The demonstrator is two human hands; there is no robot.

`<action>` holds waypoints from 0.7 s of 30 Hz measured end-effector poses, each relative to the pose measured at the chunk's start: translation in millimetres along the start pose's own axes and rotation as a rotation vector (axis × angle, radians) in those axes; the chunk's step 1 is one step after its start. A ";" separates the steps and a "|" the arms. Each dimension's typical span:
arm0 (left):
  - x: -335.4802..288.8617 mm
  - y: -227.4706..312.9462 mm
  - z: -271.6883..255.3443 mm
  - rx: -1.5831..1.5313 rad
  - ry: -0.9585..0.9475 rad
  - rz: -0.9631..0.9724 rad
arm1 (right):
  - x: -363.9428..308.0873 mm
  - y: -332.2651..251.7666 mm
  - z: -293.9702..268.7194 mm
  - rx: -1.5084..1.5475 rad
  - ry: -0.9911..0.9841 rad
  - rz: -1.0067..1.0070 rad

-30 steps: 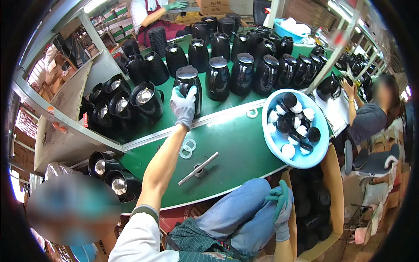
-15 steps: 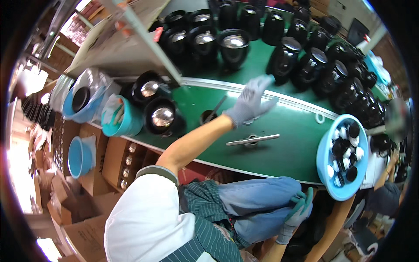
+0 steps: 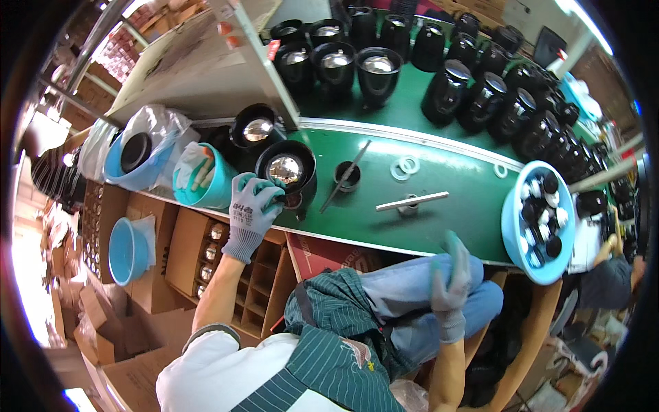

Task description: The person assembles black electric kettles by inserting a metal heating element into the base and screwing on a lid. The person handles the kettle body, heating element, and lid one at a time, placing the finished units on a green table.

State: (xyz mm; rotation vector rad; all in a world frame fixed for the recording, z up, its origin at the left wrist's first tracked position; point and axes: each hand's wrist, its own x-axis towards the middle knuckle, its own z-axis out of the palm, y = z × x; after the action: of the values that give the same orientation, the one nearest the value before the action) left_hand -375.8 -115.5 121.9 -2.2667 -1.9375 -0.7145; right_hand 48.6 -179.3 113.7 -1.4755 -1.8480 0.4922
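My left hand point(image 3: 250, 213), in a grey glove, is at the table's near edge, its fingers curled beside a black round housing point(image 3: 307, 159) with a shiny silver liner. A dark piece shows between its thumb and fingers; what it is stays unclear. My right hand point(image 3: 449, 292), gloved and slightly blurred, is raised over my knees with its fingers stretched out and nothing in them. On the green table point(image 3: 329, 230) stands a small black cup point(image 3: 348, 180) with a dark bar across it. Right of it, a silver bar point(image 3: 429, 198) lies across a small round piece beyond white rings point(image 3: 400, 171).
A light blue basin point(image 3: 509, 230) of black and white caps stands at the table's right end. Several black housings point(image 3: 441, 96) fill the table's far side beyond a metal rail point(image 3: 412, 141). Turquoise bucket point(image 3: 223, 182) and partitioned carton point(image 3: 264, 281) are at left.
My left hand has swung from over the table's middle back to the left, beside the housing. My right hand has lifted slightly off my knee, fingers extended upward.
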 end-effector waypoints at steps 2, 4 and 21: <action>11.8 25.6 -25.1 0.001 -0.059 0.146 | 14.3 -31.9 6.0 0.035 -0.028 -0.127; 32.1 48.0 -43.9 -0.060 -0.150 0.311 | 31.5 -56.0 2.6 0.008 -0.050 -0.260; 70.7 196.5 101.9 -1.177 -0.886 0.475 | -151.0 -36.6 -107.1 0.481 0.619 0.338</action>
State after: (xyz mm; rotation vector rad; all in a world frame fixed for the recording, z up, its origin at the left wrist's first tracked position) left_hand -152.2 -54.4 105.9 -4.1076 -0.9752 -1.0489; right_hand 115.8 -347.4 167.0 -1.3944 -0.9264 0.5178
